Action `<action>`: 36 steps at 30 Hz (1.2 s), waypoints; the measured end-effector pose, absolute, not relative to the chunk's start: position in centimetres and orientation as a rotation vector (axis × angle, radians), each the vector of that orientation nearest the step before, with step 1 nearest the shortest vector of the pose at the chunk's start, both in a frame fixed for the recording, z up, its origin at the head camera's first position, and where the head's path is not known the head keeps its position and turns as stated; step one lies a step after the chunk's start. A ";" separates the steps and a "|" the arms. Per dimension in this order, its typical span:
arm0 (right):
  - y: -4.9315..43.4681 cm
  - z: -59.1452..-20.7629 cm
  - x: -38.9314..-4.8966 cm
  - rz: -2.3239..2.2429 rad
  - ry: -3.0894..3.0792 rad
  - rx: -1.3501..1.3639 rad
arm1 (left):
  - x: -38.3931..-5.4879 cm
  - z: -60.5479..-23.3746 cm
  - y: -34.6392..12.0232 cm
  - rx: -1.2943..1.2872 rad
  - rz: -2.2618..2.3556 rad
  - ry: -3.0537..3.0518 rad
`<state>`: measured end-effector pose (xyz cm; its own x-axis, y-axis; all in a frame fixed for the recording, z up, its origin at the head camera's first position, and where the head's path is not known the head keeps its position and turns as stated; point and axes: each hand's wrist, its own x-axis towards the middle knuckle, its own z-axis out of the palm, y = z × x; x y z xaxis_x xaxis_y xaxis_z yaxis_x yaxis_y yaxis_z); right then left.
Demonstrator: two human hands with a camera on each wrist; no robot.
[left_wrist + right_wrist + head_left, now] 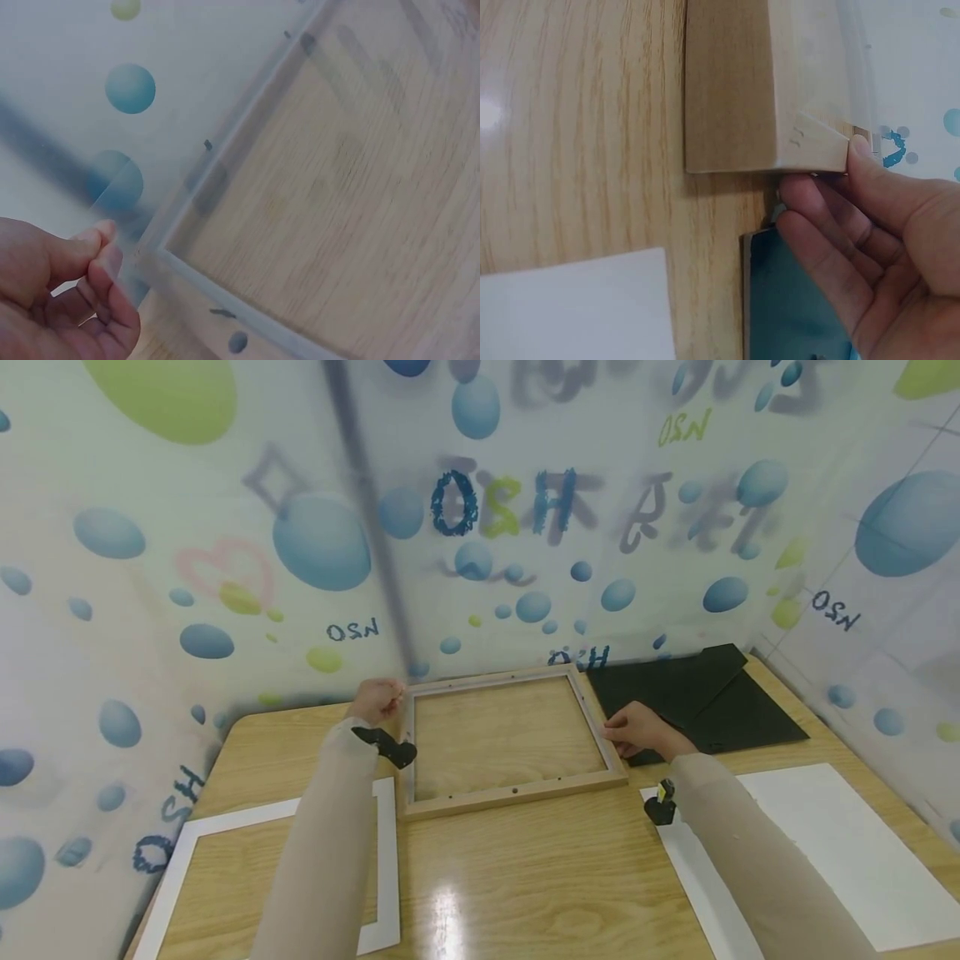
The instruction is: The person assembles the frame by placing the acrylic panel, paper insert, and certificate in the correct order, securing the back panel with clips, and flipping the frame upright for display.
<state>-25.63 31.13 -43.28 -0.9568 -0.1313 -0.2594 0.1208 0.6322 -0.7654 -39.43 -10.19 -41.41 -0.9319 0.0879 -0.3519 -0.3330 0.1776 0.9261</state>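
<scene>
In the head view, the printed wall covering (pixel 525 568) carries large letters (pixel 501 507) reading "OSH" at upper centre, with a dark blue O, green S and blue H. Another blue "OSH" (pixel 176 810) climbs obliquely at lower left. Small lettering resembling "OSN", its last letter seemingly reversed, stands green (pixel 684 427) at upper right, dark blue (pixel 353 630) left of centre and blue (pixel 835 611) at far right. Large greyish characters (pixel 645 514) are too blurred to read.
</scene>
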 end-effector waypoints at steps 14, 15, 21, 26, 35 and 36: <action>31.1 -43.3 -25.7 -1.235 2.570 0.015 | -37.9 -39.8 -9.0 -0.233 1.742 2.150; 31.1 -43.3 -25.7 -1.236 2.569 0.019 | -38.0 -40.0 -8.9 -0.249 1.736 2.160; 31.0 -43.4 -25.7 -1.231 2.573 0.033 | -41.9 -45.0 -9.5 -0.313 1.759 2.141; 31.0 -43.3 -25.6 -1.238 2.576 0.026 | -49.6 -53.7 -12.2 -0.177 1.803 2.129; 31.0 -43.3 -25.5 -1.241 2.574 0.039 | -50.6 -54.7 -12.3 -0.096 1.730 2.297; 31.0 -43.4 -25.6 -1.239 2.574 0.043 | -49.3 -53.3 -11.9 -0.093 1.703 2.327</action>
